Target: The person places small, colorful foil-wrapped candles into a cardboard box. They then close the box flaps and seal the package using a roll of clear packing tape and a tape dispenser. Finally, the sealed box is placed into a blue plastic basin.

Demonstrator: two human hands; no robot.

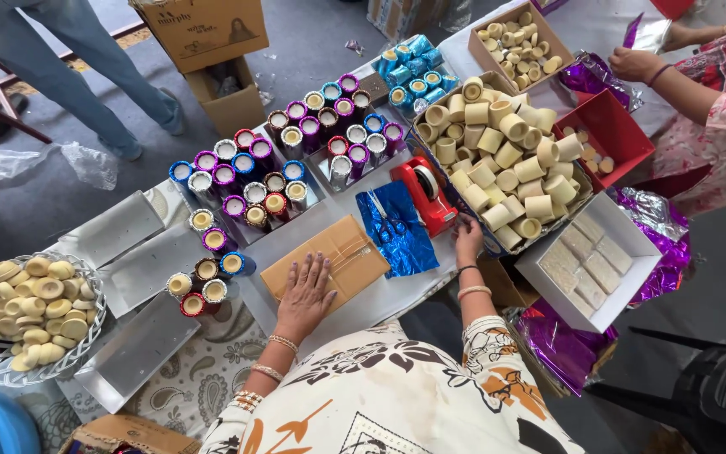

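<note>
Brown paper parcel stays pinned under our flat, open left hand while our right hand, fingers loosely curled and empty, reaches beside the red tape dispenser.

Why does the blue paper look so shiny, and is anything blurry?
In the head view, soft daylight glints off the crinkled blue foil sheet and the purple foil; the left hand on the tan box is sharp; shadows are faint; the table edges bend slightly from the wide lens.

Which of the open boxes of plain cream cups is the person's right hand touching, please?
The right hand touches the large near box beside the red tape dispenser; the smaller far box sits beyond reach.
</note>
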